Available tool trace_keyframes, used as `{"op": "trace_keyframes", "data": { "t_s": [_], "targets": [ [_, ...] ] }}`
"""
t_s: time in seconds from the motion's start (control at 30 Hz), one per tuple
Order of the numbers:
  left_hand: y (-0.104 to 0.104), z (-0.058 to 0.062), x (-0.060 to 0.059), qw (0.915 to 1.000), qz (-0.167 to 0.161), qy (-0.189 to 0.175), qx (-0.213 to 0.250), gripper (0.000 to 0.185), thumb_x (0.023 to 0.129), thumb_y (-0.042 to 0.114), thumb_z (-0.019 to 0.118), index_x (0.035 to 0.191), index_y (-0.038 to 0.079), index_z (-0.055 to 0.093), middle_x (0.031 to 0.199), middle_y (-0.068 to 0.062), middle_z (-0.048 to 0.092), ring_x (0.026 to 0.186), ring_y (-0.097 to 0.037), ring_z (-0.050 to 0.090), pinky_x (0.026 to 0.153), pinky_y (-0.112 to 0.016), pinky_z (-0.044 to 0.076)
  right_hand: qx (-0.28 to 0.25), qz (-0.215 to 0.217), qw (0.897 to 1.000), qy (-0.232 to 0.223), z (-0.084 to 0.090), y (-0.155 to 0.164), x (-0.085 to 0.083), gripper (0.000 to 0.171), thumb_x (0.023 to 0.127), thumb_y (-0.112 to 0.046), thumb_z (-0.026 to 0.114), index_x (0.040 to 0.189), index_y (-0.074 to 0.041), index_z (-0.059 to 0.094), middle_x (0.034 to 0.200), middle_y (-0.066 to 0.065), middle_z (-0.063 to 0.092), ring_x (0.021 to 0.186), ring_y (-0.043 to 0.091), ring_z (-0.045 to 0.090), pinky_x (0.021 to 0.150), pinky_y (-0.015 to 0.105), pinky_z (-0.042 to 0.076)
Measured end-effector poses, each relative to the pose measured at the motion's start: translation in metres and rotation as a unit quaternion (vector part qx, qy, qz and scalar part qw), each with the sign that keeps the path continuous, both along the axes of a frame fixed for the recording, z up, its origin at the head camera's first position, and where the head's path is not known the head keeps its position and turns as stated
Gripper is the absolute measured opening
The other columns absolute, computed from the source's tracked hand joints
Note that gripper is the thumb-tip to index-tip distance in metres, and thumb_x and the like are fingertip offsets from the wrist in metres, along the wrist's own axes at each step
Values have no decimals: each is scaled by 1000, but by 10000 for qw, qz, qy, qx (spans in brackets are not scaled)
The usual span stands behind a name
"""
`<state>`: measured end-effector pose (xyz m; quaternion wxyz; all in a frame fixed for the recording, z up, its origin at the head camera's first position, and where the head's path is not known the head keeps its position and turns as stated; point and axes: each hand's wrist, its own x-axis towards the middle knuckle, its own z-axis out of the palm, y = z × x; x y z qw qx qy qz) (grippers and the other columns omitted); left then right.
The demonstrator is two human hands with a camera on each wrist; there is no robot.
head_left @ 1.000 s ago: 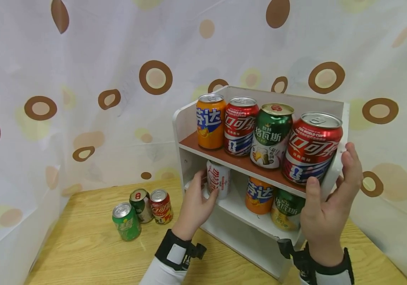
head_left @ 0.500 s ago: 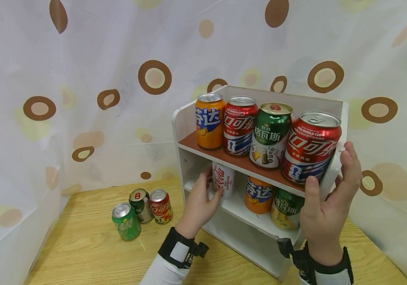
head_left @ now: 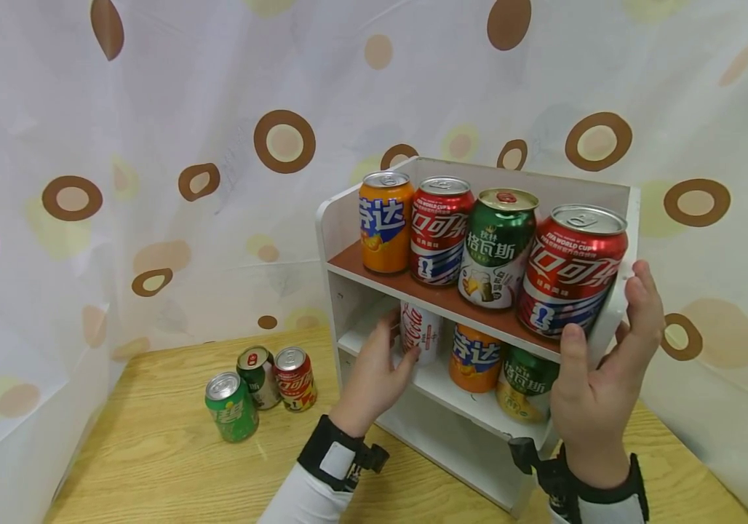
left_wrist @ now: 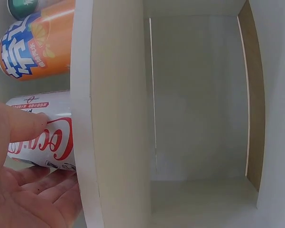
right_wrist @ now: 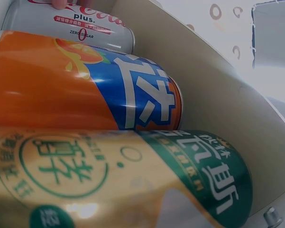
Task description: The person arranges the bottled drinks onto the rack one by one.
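A white shelf unit (head_left: pixel 341 218) stands on the wooden table. My left hand (head_left: pixel 395 342) grips an upright white cola can (head_left: pixel 421 331) on the middle shelf, thumb and fingers round its side (left_wrist: pixel 47 137). The can stands just left of an orange can (head_left: pixel 475 356) and a green-gold can (head_left: pixel 526 382). In the right wrist view these lie stacked: white can (right_wrist: pixel 85 23), orange can (right_wrist: pixel 85 85), green-gold can (right_wrist: pixel 109 180). My right hand (head_left: pixel 610 320) grips the unit's right side panel, thumb in front, fingers behind.
The top shelf carries an orange can (head_left: pixel 385 222), a red can (head_left: pixel 441 229), a green can (head_left: pixel 497 247) and a big red can (head_left: pixel 573 269). Three cans (head_left: pixel 258 386) stand on the table (head_left: pixel 151 466) at left. A spotted curtain (head_left: pixel 151 145) hangs behind.
My left hand has slid the white can to the right along the middle shelf, closer to the orange can. The right hand has stayed on the side panel.
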<state>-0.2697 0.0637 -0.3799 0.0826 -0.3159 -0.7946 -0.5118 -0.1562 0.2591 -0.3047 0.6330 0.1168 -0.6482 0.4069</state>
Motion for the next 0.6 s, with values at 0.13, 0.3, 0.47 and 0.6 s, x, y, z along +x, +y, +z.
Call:
{"op": "trace_keyframes", "data": {
  "t_s": [0.13, 0.3, 0.47, 0.6],
  "targets": [
    [2, 0, 0, 10000, -57, -46, 1, 63, 100, 11, 67, 155, 2, 36, 157, -17, 47, 139, -30, 54, 114, -41, 46, 15, -14, 10000, -1, 0, 0, 0, 47, 99, -13, 51, 137, 11, 36, 159, 18, 34, 149, 32, 31, 119, 34, 32],
    [4, -1, 0, 9999, -142, -60, -3, 63, 100, 11, 67, 155, 3, 35, 156, -16, 48, 139, -29, 54, 114, -40, 46, 34, -55, 10000, 0, 0, 0, 0, 47, 100, -15, 51, 136, 10, 36, 159, 18, 34, 149, 32, 31, 119, 35, 31],
    [6, -1, 1, 9998, -210, -9, -2, 63, 100, 10, 66, 154, 3, 36, 153, -17, 50, 138, -30, 55, 113, -41, 47, 15, -37, 10000, 2, 0, 0, 0, 47, 100, -14, 51, 136, 10, 36, 159, 18, 34, 148, 32, 32, 119, 34, 32],
    [8, -1, 2, 9997, -256, 9, -41, 64, 100, 10, 66, 155, 3, 35, 153, -17, 51, 138, -30, 55, 113, -41, 47, -36, 8, 10000, -2, 0, -1, 0, 46, 98, -11, 50, 136, 10, 36, 160, 17, 33, 148, 31, 33, 119, 34, 33]
  ]
}}
